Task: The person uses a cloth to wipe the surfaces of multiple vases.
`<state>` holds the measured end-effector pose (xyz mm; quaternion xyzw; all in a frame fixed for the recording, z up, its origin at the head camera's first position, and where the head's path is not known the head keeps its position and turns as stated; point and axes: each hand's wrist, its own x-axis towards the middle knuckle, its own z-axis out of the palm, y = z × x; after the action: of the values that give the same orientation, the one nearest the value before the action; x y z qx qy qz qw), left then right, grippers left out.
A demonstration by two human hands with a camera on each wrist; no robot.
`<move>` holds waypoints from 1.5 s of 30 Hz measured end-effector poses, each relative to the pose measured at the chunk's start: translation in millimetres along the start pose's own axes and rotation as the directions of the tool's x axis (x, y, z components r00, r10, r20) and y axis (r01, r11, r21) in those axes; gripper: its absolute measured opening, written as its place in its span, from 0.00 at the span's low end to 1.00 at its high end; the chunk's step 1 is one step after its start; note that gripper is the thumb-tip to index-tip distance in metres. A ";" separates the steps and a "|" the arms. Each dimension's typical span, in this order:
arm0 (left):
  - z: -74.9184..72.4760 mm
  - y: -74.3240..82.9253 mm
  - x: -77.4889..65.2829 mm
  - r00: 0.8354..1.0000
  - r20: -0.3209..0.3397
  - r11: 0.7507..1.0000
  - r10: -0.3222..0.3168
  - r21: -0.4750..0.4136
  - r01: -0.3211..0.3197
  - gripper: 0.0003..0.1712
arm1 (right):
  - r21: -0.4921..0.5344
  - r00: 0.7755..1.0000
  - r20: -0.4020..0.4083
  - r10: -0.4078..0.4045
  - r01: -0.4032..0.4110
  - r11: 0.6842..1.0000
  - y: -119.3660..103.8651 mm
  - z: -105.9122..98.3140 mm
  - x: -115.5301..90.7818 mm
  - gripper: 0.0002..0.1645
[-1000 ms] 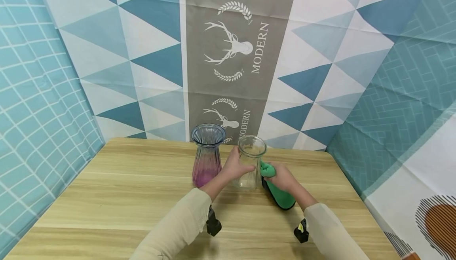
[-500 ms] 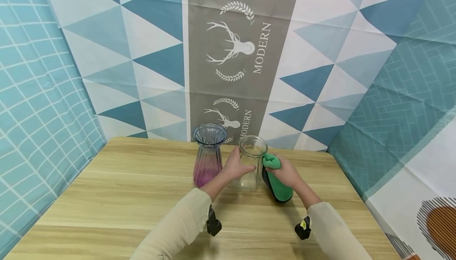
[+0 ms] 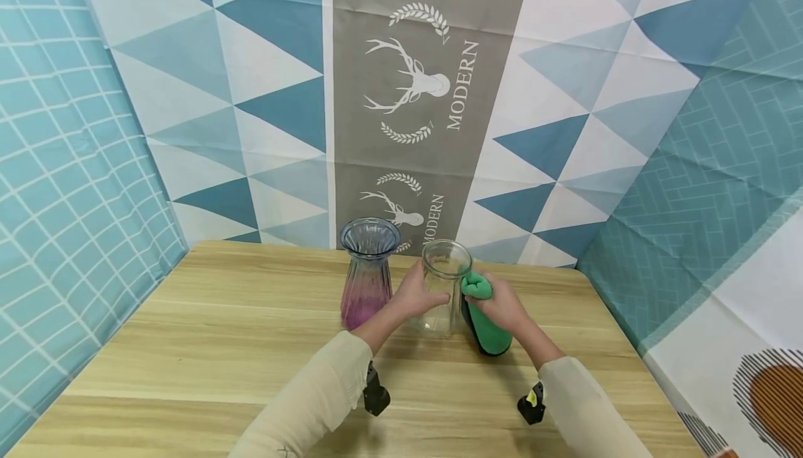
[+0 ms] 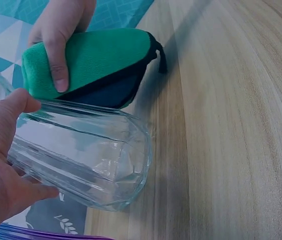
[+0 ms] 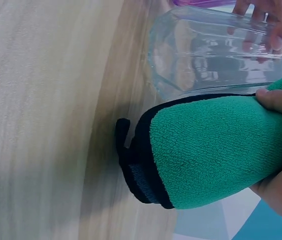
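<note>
My left hand (image 3: 414,294) grips a clear glass vase (image 3: 442,315) by its side, thumb in front. The vase stands upright on the table, and its ribbed wall shows in the left wrist view. In my right hand (image 3: 502,304) is a folded green cleaning cloth (image 5: 216,145) with black edging and a small black loop. The cloth lies along the right side of the vase, its upper end bunched near the rim and its lower end hanging close to the tabletop. My right thumb presses on the cloth (image 4: 106,55) in the left wrist view.
A second ribbed glass vase (image 3: 364,284), blue at the rim and purple at the base, stands just left of my left hand. The wooden table (image 3: 188,346) ends at a patterned backdrop (image 3: 276,109) behind the vases.
My right hand has shifted the cloth slightly, its lower end moving up and a little left beside the vase. The left hand keeps its hold on the clear vase.
</note>
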<state>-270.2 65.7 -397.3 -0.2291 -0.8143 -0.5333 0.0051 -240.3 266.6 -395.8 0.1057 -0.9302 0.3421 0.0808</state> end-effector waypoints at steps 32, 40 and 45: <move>8.4 1.2 1.7 0.995 -0.096 0.999 0.022 -0.030 -0.025 0.44 | -0.082 0.997 0.055 0.052 -0.048 0.996 7.4 1.3 -6.8 0.29; 5.6 1.2 3.9 0.995 -0.101 0.999 0.027 0.023 -0.024 0.42 | 0.026 0.999 -0.021 0.037 -0.037 0.999 -3.3 -9.2 -0.9 0.31; 4.7 0.6 4.0 0.996 -0.068 0.998 0.062 0.007 -0.062 0.41 | 0.032 0.998 -0.056 0.015 -0.013 0.999 -4.9 -8.0 0.4 0.34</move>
<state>-272.5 71.6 -397.8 -0.2360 -0.8075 -0.5384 0.0501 -238.9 268.2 -386.6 0.0906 -0.9227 0.3603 0.1029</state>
